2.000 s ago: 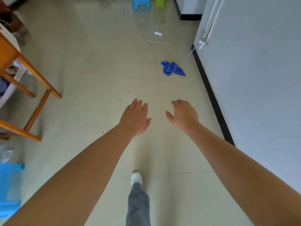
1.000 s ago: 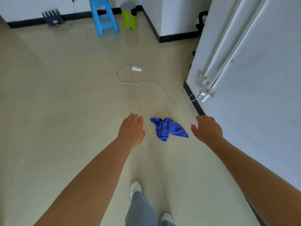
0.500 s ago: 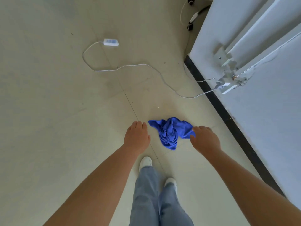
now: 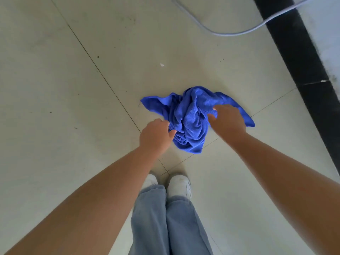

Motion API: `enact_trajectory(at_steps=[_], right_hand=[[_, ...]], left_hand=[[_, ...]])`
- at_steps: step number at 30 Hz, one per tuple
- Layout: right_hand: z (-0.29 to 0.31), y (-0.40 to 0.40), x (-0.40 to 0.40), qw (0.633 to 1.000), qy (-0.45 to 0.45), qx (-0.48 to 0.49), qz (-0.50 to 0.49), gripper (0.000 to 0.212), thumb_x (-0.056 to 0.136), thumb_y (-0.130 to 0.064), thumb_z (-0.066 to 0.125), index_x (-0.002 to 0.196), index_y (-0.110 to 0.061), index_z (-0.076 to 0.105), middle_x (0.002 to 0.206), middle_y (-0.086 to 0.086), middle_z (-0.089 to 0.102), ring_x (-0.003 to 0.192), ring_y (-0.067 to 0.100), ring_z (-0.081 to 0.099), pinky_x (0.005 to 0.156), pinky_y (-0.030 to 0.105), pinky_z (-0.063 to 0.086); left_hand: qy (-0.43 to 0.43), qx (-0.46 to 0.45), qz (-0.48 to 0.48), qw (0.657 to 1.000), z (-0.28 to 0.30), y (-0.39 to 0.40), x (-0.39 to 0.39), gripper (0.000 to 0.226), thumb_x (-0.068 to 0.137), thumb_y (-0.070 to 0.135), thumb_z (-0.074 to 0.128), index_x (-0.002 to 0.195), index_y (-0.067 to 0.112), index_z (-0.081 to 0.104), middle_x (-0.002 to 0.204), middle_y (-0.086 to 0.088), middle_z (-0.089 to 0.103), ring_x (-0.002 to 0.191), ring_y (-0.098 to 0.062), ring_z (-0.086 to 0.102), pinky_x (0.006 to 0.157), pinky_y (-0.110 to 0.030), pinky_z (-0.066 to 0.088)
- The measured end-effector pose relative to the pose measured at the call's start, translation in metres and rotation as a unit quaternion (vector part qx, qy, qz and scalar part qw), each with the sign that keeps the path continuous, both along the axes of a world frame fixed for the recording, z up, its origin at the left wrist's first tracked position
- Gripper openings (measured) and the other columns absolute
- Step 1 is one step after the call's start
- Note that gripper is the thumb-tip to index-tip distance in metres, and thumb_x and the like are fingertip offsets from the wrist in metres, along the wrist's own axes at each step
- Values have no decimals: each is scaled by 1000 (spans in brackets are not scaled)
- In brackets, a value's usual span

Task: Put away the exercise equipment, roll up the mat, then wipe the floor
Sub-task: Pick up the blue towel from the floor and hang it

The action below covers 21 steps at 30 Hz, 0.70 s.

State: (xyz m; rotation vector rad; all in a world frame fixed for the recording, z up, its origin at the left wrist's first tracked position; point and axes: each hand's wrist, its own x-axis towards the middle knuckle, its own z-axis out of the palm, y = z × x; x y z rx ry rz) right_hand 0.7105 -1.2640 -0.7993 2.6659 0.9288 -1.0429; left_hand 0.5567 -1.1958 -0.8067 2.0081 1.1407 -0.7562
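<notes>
No readable brand or writing anywhere. Blue cloth (image 4: 191, 118) lies crumpled on tiled floor (image 4: 73, 89), frame centre; bunched long axis runs top-to-bottom, corners pointing left & lower right. Left hand (image 4: 155, 137) w/ curled fingers touches its left edge; whether it grips, can't tell. Right hand (image 4: 227, 120) rests over right side, fingers relaxed. White cable (image 4: 230, 32) upper right.

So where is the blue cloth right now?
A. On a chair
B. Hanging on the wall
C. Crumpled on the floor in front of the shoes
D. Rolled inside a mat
C: the blue cloth lies crumpled on the floor, just ahead of the white shoes.
</notes>
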Motion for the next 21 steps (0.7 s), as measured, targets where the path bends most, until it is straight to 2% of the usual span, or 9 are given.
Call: enact_trajectory(at_steps=[2, 4, 6, 8, 10, 12, 15, 17, 21], right_hand=[[-40, 6, 11, 999, -19, -2, -31, 31, 93, -25, 45, 117, -6, 50, 119, 15, 55, 118, 35, 46, 81, 37, 39], [-70, 11, 21, 998, -23, -19, -63, 48, 93, -30, 48, 134, -9, 38, 134, 12, 46, 128, 33, 37, 95, 42, 36], [-88, 11, 28, 995, -16, -21, -94, 43, 93, -28, 46, 132, -13, 41, 118, 10, 55, 122, 31, 42, 93, 40, 33], [-94, 5, 32, 994, -6, -4, -109, 27, 93, -21, 42, 117, -17, 55, 90, 7, 58, 104, 30, 51, 85, 35, 32], [-83, -4, 33, 991, 17, 28, -133, 16, 91, -14, 43, 95, -13, 58, 71, 5, 49, 89, 35, 51, 72, 29, 36], [-58, -15, 29, 981, 56, 67, -175, 13, 89, -9, 43, 88, -3, 55, 69, 5, 44, 77, 35, 44, 59, 27, 33], [1, -30, 23, 965, 102, 96, -221, 10, 88, -5, 44, 88, 0, 53, 77, 7, 45, 75, 22, 39, 63, 27, 31], [48, -38, 22, 956, 121, 114, -242, 7, 86, -5, 47, 85, -1, 53, 72, 5, 44, 73, 20, 38, 57, 26, 29], [145, -49, 31, 921, 148, 166, -320, 17, 85, -4, 45, 71, -12, 41, 64, 1, 44, 55, 14, 36, 49, 16, 30]], left_hand=[[-27, 9, 28, 999, -40, 2, 22, 36, 96, 31, 45, 119, 5, 53, 121, -12, 56, 111, -27, 54, 82, -35, 43], [-45, 26, 43, 998, -70, 3, 43, 31, 95, 29, 48, 112, 4, 53, 116, -13, 57, 107, -29, 55, 77, -35, 42], [-54, 27, 62, 996, -91, 2, 56, 23, 95, 22, 46, 106, 3, 54, 109, -14, 59, 103, -31, 56, 73, -35, 41], [-61, 31, 92, 993, -99, 0, 58, 22, 95, 14, 42, 77, 5, 52, 81, -10, 58, 85, -33, 54, 63, -32, 33], [-62, 38, 105, 992, -89, -3, 54, 41, 95, 11, 43, 57, 15, 30, 59, 1, 37, 71, -26, 41, 61, -30, 26], [-73, 33, 99, 992, -66, -4, 50, 46, 94, 10, 45, 55, 19, 21, 56, 5, 29, 68, -23, 36, 61, -30, 25], [-96, 34, 73, 992, -8, -1, 52, 48, 92, 8, 47, 53, 19, 21, 53, 5, 29, 64, -24, 34, 59, -29, 23], [-114, 35, 59, 991, 40, 4, 62, 49, 91, 7, 48, 52, 19, 22, 52, 5, 29, 57, -22, 33, 58, -24, 21], [-152, 9, 54, 987, 135, 10, 89, 28, 89, 5, 48, 63, 13, 42, 53, 6, 38, 62, -23, 39, 54, -28, 20]])
